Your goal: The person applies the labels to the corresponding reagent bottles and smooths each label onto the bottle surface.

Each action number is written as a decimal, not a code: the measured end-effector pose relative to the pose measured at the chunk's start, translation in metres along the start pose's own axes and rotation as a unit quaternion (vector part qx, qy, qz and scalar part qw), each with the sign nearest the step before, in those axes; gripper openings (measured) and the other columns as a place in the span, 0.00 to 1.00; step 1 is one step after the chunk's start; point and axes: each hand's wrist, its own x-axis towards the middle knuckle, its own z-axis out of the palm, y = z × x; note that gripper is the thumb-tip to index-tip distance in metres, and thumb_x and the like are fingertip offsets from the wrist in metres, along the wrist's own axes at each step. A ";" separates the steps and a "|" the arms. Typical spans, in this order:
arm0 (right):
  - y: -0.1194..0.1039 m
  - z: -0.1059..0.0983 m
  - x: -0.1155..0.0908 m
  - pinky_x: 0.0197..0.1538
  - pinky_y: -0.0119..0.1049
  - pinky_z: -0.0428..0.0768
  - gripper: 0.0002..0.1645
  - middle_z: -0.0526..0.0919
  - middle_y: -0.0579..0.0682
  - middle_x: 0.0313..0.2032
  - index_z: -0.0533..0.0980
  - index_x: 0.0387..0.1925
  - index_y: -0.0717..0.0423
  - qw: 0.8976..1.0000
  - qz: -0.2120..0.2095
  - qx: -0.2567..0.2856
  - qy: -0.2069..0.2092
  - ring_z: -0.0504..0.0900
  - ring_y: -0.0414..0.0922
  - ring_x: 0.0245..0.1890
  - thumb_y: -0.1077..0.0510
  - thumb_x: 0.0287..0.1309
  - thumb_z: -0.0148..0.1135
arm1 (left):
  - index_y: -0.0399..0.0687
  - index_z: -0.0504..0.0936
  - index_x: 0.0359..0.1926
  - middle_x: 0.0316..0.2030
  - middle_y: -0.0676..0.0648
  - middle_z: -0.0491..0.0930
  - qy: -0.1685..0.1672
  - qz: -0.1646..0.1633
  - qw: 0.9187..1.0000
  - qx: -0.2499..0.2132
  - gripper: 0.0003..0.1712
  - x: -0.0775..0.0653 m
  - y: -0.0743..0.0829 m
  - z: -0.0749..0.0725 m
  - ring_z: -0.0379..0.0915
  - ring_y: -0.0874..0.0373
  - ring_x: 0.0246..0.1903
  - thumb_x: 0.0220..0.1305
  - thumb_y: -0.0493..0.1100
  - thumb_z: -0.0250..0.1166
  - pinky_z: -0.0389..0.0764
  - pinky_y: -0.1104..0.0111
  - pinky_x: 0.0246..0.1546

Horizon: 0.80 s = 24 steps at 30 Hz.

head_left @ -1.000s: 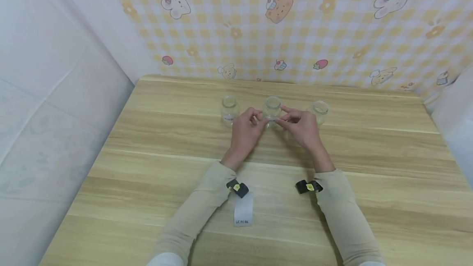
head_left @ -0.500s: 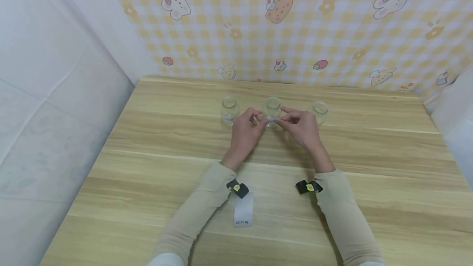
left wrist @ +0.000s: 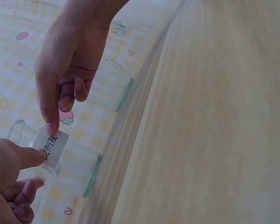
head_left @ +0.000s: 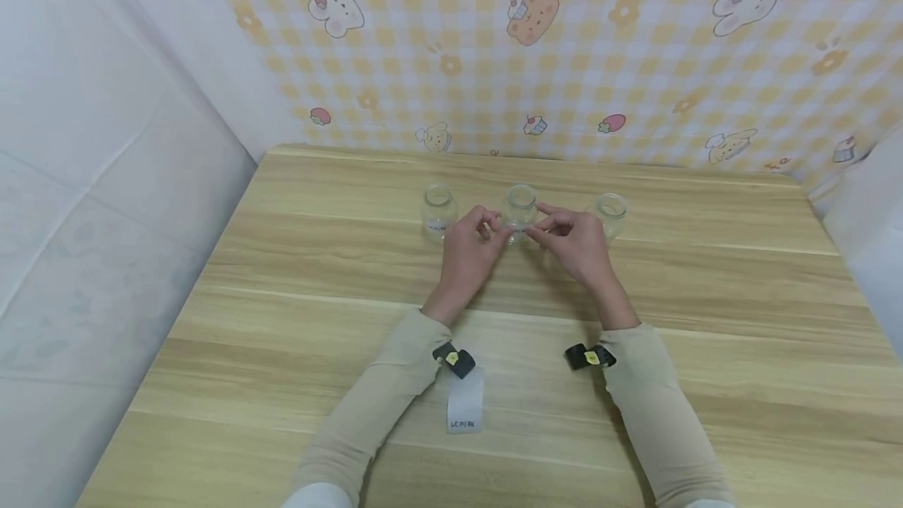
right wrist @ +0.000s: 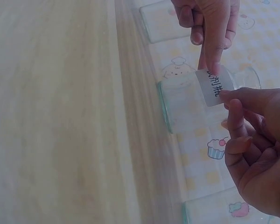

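In the head view, my left hand (head_left: 468,251) and right hand (head_left: 582,248) meet at the middle glass jar (head_left: 521,202), which stands upright on the table. Both thumbs are on a small white label (left wrist: 58,151) at the jar's front, one at each side, with fingers bent beside the glass. Dark handwritten characters show on the label (right wrist: 209,91) in the right wrist view; the thumbs hide part of them. Just left of my left hand is a second glass jar (head_left: 438,214), with a written label low on it. A third glass jar (head_left: 611,208) is partly hidden behind my right hand.
A white paper strip (head_left: 465,408) with writing at its near end lies partly under my left wrist. The wooden table (head_left: 317,257) runs back to a yellow checked cloth (head_left: 451,38) with cartoon prints. White sheeting (head_left: 106,179) borders the left side.
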 end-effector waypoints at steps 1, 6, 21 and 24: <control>0.000 0.000 0.000 0.26 0.25 0.74 0.09 0.84 0.56 0.59 0.86 0.31 0.63 1.000 -0.001 0.000 0.000 0.87 0.46 0.28 0.60 0.61 0.75 | 0.44 0.76 0.31 0.48 0.41 0.88 0.000 0.000 1.000 0.000 0.15 0.000 0.000 0.000 0.78 0.57 0.29 0.64 0.41 0.75 0.73 0.73 0.30; 0.000 0.000 0.000 0.28 0.25 0.75 0.09 0.84 0.56 0.59 0.86 0.31 0.63 1.000 -0.002 -0.003 -0.001 0.87 0.40 0.27 0.60 0.61 0.75 | 0.44 0.76 0.31 0.48 0.41 0.88 0.000 -0.003 1.000 -0.001 0.15 0.000 0.000 0.000 0.78 0.57 0.29 0.63 0.41 0.76 0.72 0.73 0.29; 0.002 0.000 0.000 0.31 0.24 0.78 0.09 0.84 0.56 0.59 0.86 0.30 0.63 1.000 -0.001 0.008 -0.002 0.86 0.35 0.28 0.60 0.61 0.75 | 0.44 0.76 0.31 0.49 0.41 0.88 -0.003 -0.004 1.000 0.004 0.15 0.000 -0.001 0.000 0.77 0.57 0.28 0.64 0.41 0.75 0.71 0.74 0.28; 0.003 0.000 0.001 0.32 0.24 0.78 0.10 0.84 0.56 0.59 0.86 0.30 0.64 1.000 0.000 0.010 -0.001 0.86 0.35 0.29 0.60 0.61 0.75 | 0.44 0.76 0.31 0.49 0.41 0.88 -0.003 -0.004 1.000 0.007 0.15 0.000 -0.001 0.001 0.78 0.57 0.28 0.64 0.41 0.75 0.71 0.74 0.28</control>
